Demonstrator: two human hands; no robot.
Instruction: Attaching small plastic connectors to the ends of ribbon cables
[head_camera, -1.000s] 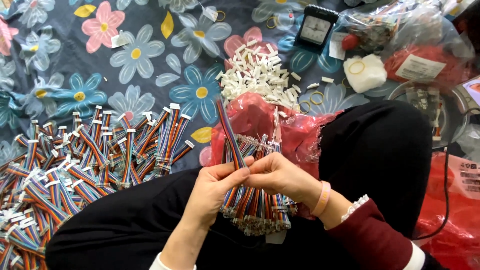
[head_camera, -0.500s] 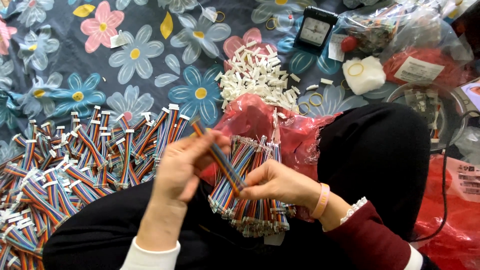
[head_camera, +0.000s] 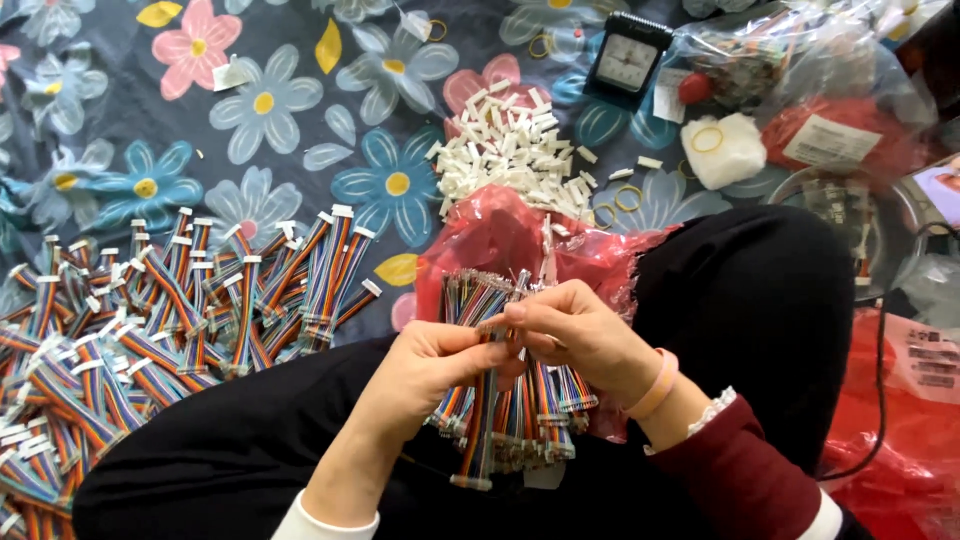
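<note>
- The left hand (head_camera: 425, 375) and the right hand (head_camera: 575, 335) meet over the person's lap, above black trousers (head_camera: 760, 330). Both are pinched together on one rainbow ribbon cable (head_camera: 480, 420), fingertips at its upper end.
- That cable hangs nearly upright, its long axis running from the fingers down toward the lap, with a white connector at the bottom end. It looks light and limp, so I judge it will flop unless it is taken close to the end being handled; the thin wire tips seem easy to bend.
- Just behind and under the hands lies a bundle of like cables (head_camera: 530, 400) on a red plastic bag (head_camera: 520, 240), their bare ends pointing away from the person.
- To the left, a spread of finished cables (head_camera: 170, 310) with white ends lies on the flowered cloth (head_camera: 270, 110).
- Farther off, a heap of white connector housings (head_camera: 510, 150) sits beyond the bag.
- At the far edge stand a small black clock (head_camera: 625, 60) and clear bags of parts (head_camera: 800, 90).
</note>
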